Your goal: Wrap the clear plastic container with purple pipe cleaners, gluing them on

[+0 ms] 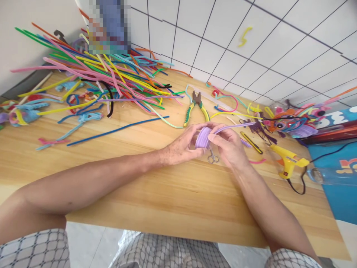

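A coil of purple pipe cleaner (203,138) sits between my two hands above the wooden table. My left hand (186,145) is closed around the coil's left side, thumb below it and fingers above. On the other side, my right hand (226,143) pinches the coil's right edge, where a loose purple strand (237,126) runs out to the right. Just under the coil lie small scissors (213,158), their blades partly hidden by the hands. Behind my hands, pliers with green and yellow handles (196,106) rest with their handles spread.
Many coloured pipe cleaners (111,80) are heaped at the back left. One blue pipe cleaner (117,131) lies left of my hands. To the right are a yellow cutter knife (251,143), a yellow glue gun (288,160) with a black cord, and a colourful pipe-cleaner figure (290,121). A tiled wall (195,33) stands behind.
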